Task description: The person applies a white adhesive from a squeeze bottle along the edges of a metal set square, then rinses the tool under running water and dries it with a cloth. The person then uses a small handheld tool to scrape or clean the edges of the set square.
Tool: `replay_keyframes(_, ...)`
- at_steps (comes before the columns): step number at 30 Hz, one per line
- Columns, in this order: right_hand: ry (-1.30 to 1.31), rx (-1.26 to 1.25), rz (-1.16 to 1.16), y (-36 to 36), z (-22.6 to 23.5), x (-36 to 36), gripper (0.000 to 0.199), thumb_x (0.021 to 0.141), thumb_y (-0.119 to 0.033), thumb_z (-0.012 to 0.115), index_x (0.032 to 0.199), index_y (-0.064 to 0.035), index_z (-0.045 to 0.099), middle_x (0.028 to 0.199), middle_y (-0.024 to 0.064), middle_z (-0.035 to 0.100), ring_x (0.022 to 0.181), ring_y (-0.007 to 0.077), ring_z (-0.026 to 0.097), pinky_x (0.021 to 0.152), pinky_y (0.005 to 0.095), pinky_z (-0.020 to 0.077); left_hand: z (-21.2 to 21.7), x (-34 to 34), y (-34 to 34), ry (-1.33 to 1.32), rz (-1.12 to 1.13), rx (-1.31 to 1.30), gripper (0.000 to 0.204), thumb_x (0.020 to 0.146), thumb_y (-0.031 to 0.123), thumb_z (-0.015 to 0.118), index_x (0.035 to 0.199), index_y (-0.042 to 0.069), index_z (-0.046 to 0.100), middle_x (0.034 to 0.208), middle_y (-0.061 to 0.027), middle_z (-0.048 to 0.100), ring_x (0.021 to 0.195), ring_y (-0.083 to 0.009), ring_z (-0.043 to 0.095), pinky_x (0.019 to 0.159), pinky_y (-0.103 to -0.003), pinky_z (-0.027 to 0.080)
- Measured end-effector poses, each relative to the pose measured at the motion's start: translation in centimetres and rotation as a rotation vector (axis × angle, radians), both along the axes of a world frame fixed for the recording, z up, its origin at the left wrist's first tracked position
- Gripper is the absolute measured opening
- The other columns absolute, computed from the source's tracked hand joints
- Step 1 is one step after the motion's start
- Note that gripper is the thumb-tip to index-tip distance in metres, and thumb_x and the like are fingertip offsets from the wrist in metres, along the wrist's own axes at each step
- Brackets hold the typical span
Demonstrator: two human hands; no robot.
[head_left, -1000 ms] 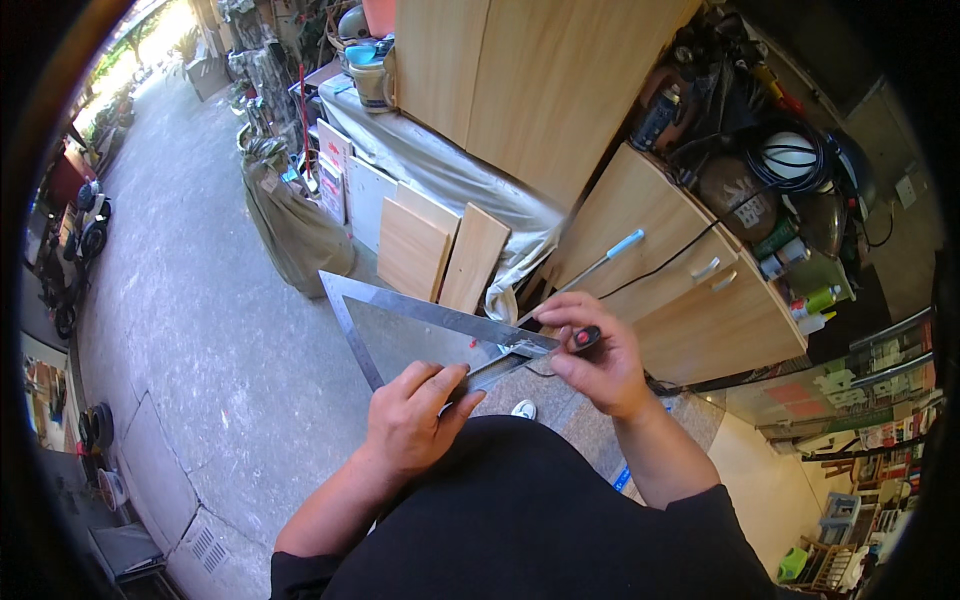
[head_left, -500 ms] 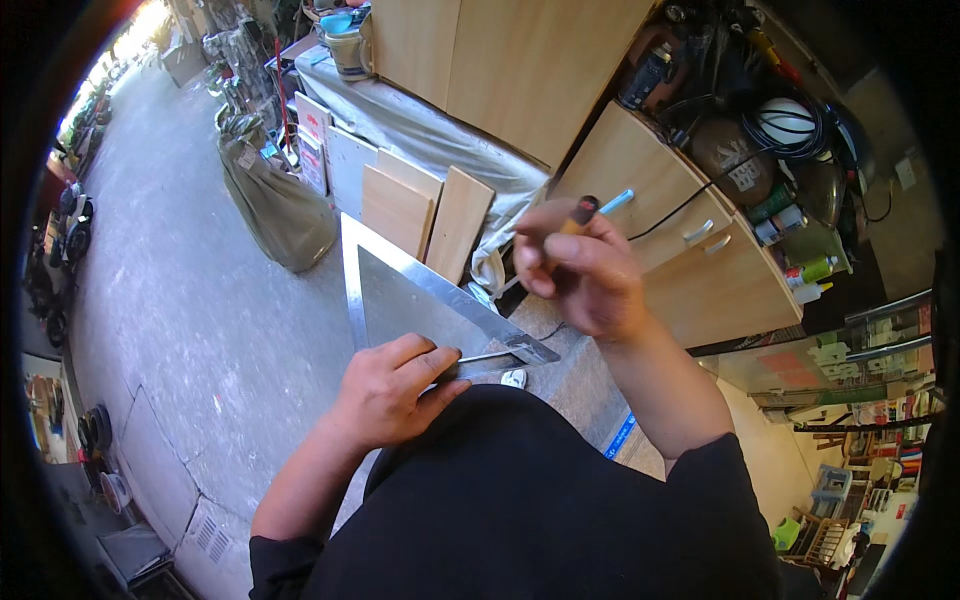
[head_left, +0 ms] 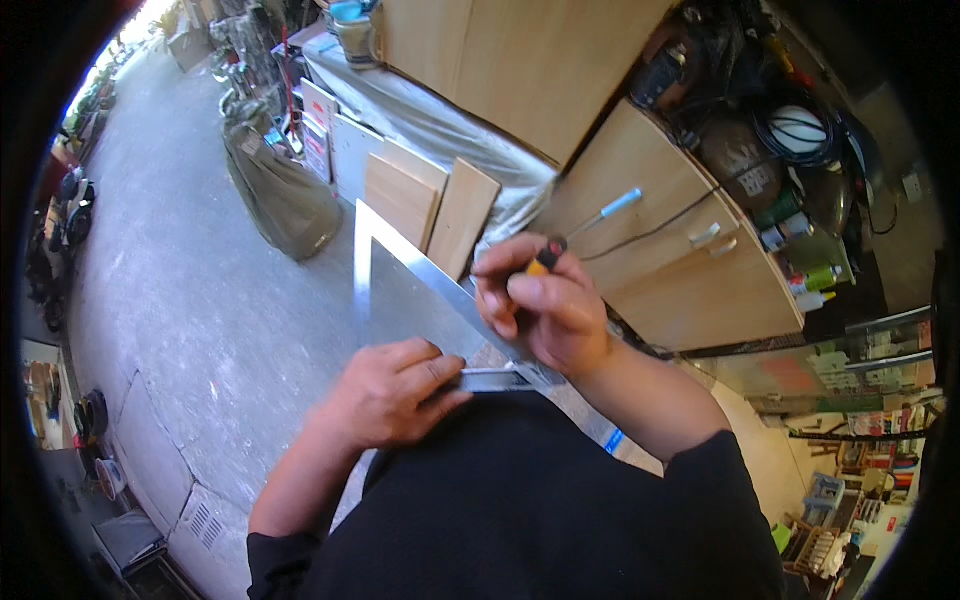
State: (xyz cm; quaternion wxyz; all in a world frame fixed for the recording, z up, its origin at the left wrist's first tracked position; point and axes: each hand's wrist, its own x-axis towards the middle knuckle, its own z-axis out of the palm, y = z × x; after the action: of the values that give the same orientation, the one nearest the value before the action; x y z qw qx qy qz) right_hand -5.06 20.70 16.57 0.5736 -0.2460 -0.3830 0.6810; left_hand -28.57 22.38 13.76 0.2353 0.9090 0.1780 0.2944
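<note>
A silvery metal frame (head_left: 412,258) with flat bars lies in front of my body, a pointed corner away from me and another to the right, near my right hand. My left hand (head_left: 400,392) is closed on its near bar, fingers over the top, beside my black shirt. Above the right-hand corner, my right hand (head_left: 550,305) grips a hand tool (head_left: 546,256) by its yellow-orange handle with a dark red-black end. That end points up. The tool's other end is hidden by my hand, so its kind does not show.
A thin rod with a light blue handle (head_left: 622,202) leans by the wooden cabinet (head_left: 660,255). Cut boards (head_left: 462,215) stand against a covered bench, and a drab green sack (head_left: 270,195) stands on the concrete floor (head_left: 230,360). Cables and bottles crowd the cabinet top.
My right hand has come down and a little left with the tool, to just over the frame's right corner. My left hand keeps its hold on the near bar.
</note>
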Motion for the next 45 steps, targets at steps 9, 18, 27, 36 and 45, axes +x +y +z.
replay_keyframes(9, -0.17, 0.177, 0.103, -0.9, 1.7, 2.0, 0.034, 0.087, -0.016, 0.069, 0.116, 0.002, 0.066, 0.087, 0.0119, 0.063, 0.074, 0.0141, 0.058, 0.065, 0.0267, 0.0438, 0.7, 1.0, -0.6, -0.026, -0.025, 0.059, 0.031, 0.081, 0.026, 0.081, 0.106, 0.012, 0.07, 0.088, -0.0049, 0.063, 0.07, -0.0241, 0.067, 0.06, -0.036, 0.056)
replay_keyframes(18, -0.139, 0.16, -0.046, -1.1, 1.9, 3.0, 0.034, 0.086, -0.016, 0.068, 0.115, 0.0025, 0.065, 0.089, 0.0126, 0.065, 0.07, 0.0147, 0.058, 0.063, 0.0258, 0.0473, 0.3, 0.7, -0.7, -0.147, 0.007, -0.063, 0.028, 0.086, 0.026, 0.078, 0.106, 0.009, 0.069, 0.087, -0.008, 0.063, 0.072, -0.0217, 0.066, 0.061, -0.034, 0.054)
replay_keyframes(27, -0.238, -0.234, -0.465, -1.1, -1.6, 4.2, 0.018, 0.095, -0.009, 0.067, 0.11, -0.0011, 0.067, 0.083, 0.0054, 0.065, 0.066, 0.0124, 0.058, 0.06, 0.0241, 0.0472, -0.7, -1.2, 2.9, -1.409, 0.2, -1.413, 0.032, 0.11, 0.035, 0.045, 0.117, 0.006, 0.056, 0.095, -0.006, 0.062, 0.076, -0.0162, 0.061, 0.067, -0.028, 0.05)
replay_keyframes(36, -0.718, -0.058, -0.157, -2.5, -3.3, -2.6, 0.025, 0.091, -0.013, 0.078, 0.111, 0.0004, 0.071, 0.095, 0.0003, 0.069, 0.085, 0.0054, 0.062, 0.079, 0.024, 0.0526, -1.8, 0.9, 4.6, -1.405, 0.448, -1.564, 0.022, 0.106, 0.023, 0.059, 0.109, 0.006, 0.044, 0.095, -0.0098, 0.059, 0.085, -0.024, 0.065, 0.077, -0.04, 0.059)
replay_keyframes(45, -0.737, -0.161, -0.022, -0.8, -5.6, -5.3, 0.018, 0.092, -0.011, 0.076, 0.103, 0.0015, 0.068, 0.085, -0.0037, 0.064, 0.076, 0.0031, 0.054, 0.067, 0.0221, 0.0465, -4.6, 2.2, 5.4, -1.378, 0.642, -1.654, 0.024, 0.106, 0.021, 0.058, 0.108, 0.006, 0.04, 0.093, -0.0112, 0.057, 0.082, -0.025, 0.064, 0.071, -0.04, 0.058)
